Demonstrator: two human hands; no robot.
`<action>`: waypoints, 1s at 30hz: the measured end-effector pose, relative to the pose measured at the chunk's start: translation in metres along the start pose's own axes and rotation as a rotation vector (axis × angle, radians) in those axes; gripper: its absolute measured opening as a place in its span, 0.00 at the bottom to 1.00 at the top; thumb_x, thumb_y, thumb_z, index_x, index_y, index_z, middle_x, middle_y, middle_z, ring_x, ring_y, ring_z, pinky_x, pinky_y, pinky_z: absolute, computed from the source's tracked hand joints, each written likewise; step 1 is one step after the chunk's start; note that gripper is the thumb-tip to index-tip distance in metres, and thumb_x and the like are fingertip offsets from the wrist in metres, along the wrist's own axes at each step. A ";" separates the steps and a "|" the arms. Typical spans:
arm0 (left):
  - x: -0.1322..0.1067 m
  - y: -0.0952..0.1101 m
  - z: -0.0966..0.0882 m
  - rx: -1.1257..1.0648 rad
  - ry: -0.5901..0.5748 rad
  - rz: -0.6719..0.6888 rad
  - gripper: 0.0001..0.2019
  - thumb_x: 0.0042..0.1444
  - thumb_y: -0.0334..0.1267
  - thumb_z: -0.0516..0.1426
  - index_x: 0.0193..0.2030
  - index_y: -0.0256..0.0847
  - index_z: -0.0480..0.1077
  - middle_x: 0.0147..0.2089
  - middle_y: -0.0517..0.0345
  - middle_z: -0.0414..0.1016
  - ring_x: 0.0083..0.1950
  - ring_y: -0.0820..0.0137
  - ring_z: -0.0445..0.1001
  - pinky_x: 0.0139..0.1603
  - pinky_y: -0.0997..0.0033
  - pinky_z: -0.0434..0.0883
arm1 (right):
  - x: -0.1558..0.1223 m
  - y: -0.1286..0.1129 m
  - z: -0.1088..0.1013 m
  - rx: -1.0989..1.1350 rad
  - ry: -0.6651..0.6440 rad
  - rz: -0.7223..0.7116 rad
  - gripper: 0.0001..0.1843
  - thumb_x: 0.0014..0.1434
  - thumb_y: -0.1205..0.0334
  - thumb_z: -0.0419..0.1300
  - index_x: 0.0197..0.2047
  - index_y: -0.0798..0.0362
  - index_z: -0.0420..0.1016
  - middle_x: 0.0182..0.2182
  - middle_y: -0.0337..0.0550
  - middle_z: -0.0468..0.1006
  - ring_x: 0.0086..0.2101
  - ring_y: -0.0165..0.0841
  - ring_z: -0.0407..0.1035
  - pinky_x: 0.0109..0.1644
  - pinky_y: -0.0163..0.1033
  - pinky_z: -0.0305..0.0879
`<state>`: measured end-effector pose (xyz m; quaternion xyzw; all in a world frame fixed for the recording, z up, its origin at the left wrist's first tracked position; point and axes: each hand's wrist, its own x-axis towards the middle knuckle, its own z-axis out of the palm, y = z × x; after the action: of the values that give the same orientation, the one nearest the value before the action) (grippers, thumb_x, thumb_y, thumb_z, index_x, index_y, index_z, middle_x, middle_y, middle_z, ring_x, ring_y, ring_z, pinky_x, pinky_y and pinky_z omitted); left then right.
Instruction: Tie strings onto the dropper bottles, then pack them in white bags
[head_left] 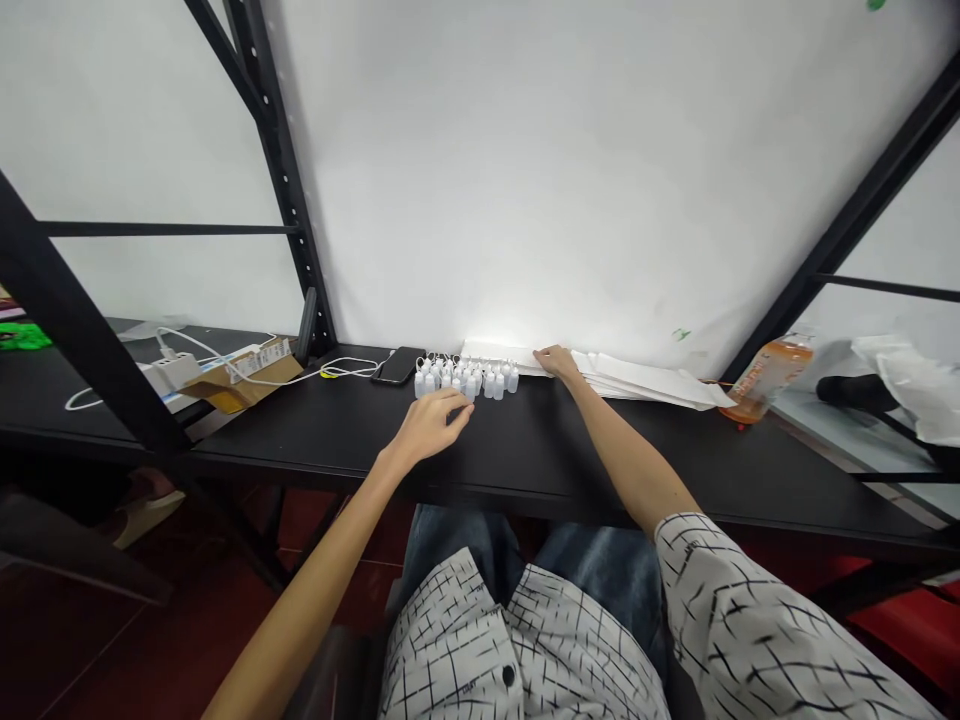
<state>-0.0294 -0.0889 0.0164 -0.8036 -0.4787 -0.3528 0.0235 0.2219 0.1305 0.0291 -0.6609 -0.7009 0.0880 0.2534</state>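
Observation:
Small translucent white bottles (428, 382), several of them with rings on top, stand in a cluster near the back of the black table. In front of them is my left hand (433, 422), its fingers curved and the thumb apart, with nothing visible in it. The fingertips are close to the nearest bottles; whether they touch is unclear. My right hand (556, 361) is at the back of the table, fingers bent and together, against white flat sheets or bags (645, 380). What its fingertips grip, if anything, is hidden. More white material (487, 350) lies behind the bottles.
A black phone (399, 366) with a white cable (349, 366) lies left of the bottles. Farther left are an opened cardboard box (244, 378) and a white charger (174, 370). An orange-labelled bottle (769, 378) stands at right. Black rack posts (289, 190) flank the black table (517, 455).

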 end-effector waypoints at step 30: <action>-0.001 -0.008 0.031 0.057 -0.171 -0.023 0.17 0.63 0.45 0.49 0.37 0.43 0.78 0.39 0.58 0.78 0.30 0.71 0.71 0.30 0.73 0.63 | -0.061 0.175 -0.082 -0.606 0.124 0.012 0.22 0.62 0.68 0.50 0.55 0.57 0.77 0.48 0.60 0.79 0.49 0.47 0.71 0.50 0.43 0.63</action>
<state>-0.0190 -0.0737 -0.0103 -0.8243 -0.4980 -0.2695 0.0014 0.4147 0.0737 0.0049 -0.7146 -0.6745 -0.1638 0.0867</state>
